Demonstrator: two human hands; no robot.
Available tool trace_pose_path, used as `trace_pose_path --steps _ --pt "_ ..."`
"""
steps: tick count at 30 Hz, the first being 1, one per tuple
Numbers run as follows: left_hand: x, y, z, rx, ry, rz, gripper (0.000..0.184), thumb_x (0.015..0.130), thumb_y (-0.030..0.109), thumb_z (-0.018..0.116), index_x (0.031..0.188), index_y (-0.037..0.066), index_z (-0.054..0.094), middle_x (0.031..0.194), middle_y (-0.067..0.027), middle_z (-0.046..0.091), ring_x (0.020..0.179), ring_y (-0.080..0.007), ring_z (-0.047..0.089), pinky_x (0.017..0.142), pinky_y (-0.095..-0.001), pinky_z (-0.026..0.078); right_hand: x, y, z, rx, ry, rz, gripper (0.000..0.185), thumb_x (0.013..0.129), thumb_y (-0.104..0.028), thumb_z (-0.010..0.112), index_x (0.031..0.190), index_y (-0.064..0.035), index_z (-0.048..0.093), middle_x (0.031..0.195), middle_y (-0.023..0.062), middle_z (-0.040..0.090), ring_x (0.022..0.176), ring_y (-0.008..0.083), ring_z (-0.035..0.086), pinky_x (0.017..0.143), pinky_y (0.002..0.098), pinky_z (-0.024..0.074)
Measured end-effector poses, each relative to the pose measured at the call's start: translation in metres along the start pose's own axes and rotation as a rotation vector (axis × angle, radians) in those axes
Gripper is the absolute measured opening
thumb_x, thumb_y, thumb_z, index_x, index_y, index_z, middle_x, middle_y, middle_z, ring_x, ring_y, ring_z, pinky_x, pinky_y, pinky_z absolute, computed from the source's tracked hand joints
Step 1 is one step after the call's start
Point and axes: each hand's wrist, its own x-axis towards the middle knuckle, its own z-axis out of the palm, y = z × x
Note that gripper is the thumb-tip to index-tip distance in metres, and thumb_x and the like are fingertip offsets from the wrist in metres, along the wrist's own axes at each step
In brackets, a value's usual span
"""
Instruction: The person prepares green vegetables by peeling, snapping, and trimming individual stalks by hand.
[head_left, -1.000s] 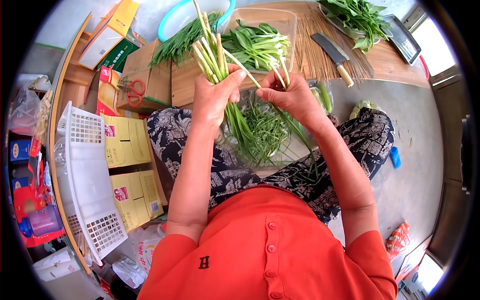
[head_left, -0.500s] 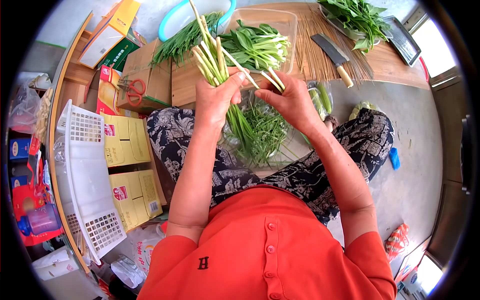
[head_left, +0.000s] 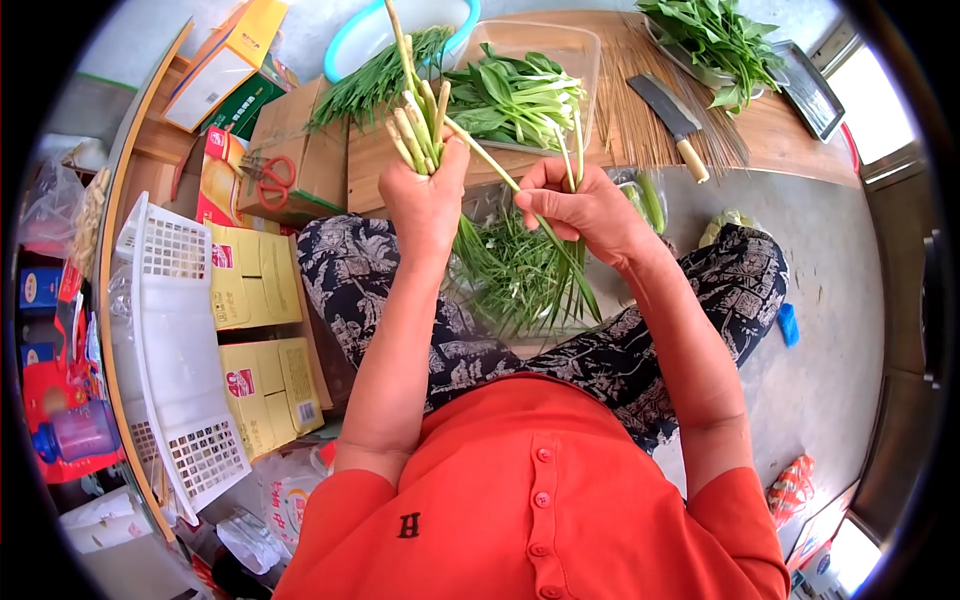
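My left hand (head_left: 428,205) is closed round a bundle of thick pale-green stalks (head_left: 420,130), their ends pointing up; one stalk reaches far above the others. My right hand (head_left: 585,212) pinches a few thinner stalks with long narrow green leaves hanging below it. One long pale stem (head_left: 482,152) slants from beside the left hand's bundle down to the right fingertips. Under both hands, between my crossed legs, lies a heap of loose narrow green leaves (head_left: 515,265) on what seems to be clear plastic.
Ahead, the low wooden table (head_left: 600,80) bears a clear tub (head_left: 590,40) of leafy greens, a cleaver (head_left: 665,105), thin skewers and a plate of leaves (head_left: 715,45). A blue basin (head_left: 335,60) holds chives. Left are scissors (head_left: 272,185), boxes and a white rack (head_left: 185,350).
My right hand has moved slightly down, and long leaves now hang beneath it. The long stem has swung lower at its right end. My left hand has turned, its back now facing up.
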Motion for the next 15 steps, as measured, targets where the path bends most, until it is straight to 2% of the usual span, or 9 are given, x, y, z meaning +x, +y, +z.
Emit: trace_pose_path --steps 2,5,15 --pt "0.006 -0.003 -0.003 0.028 0.062 0.048 0.009 0.082 0.004 0.059 0.089 -0.002 0.06 0.068 -0.0016 0.056 0.05 -0.0063 0.047 0.045 -0.021 0.038 0.0 -0.001 0.0 0.027 -0.031 0.008 0.01 0.085 -0.013 0.065 0.082 -0.0054 0.059 0.065 -0.0006 0.058 0.048 0.0021 0.04 0.042 0.0168 0.0281" --pt "0.013 -0.003 -0.005 -0.021 0.13 0.07 0.009 0.082 0.004 0.058 0.088 -0.002 0.06 0.066 -0.0006 0.054 0.05 -0.0059 0.046 0.045 -0.0209 0.038 -0.002 -0.003 0.002 0.033 -0.042 0.014 0.011 0.085 -0.013 0.065 0.082 -0.006 0.057 0.066 0.0 0.057 0.047 0.0018 0.036 0.041 0.0168 0.0244" --pt "0.046 0.003 -0.031 -0.194 0.245 0.136 0.008 0.076 -0.002 0.056 0.084 -0.004 0.057 0.07 -0.0056 0.055 0.047 -0.0086 0.045 0.044 -0.0218 0.039 -0.01 -0.003 -0.001 0.028 -0.095 0.04 0.012 0.083 -0.012 0.066 0.08 -0.0053 0.057 0.063 0.0004 0.057 0.048 0.0015 0.038 0.042 0.0169 0.0261"
